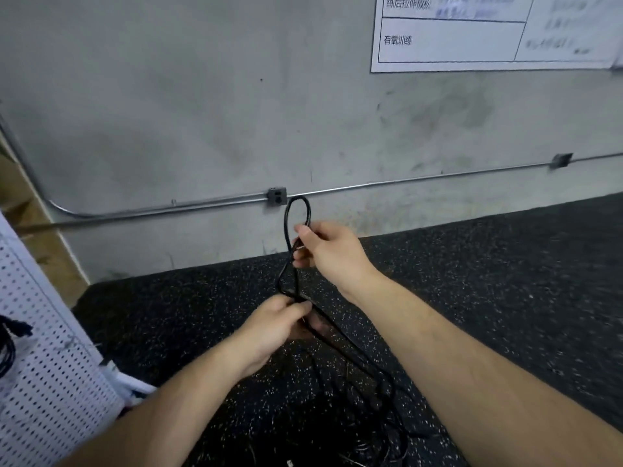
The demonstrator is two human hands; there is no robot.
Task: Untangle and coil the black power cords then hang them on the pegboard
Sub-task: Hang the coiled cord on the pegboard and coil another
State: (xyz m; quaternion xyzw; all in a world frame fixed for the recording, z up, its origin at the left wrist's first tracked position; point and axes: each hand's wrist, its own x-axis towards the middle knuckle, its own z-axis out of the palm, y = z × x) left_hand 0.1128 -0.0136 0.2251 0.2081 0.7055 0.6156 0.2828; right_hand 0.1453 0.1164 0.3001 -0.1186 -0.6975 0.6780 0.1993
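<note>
Above the speckled black floor (168, 318), both hands are clamped on one black power cord (289, 230); the right hand (328, 252) pinches its upright loop, the left hand (273, 326) grips lower down; more cord trails to the floor; a white pegboard (43, 382) stands at left.

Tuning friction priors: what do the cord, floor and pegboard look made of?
cord: dull black flexible jacket, likely PVC or rubber; it bends into a smooth loop. floor: probably rubber matting, matte black with white flecks. pegboard: white, regular hole grid; painted metal or hardboard, cannot tell.
</note>
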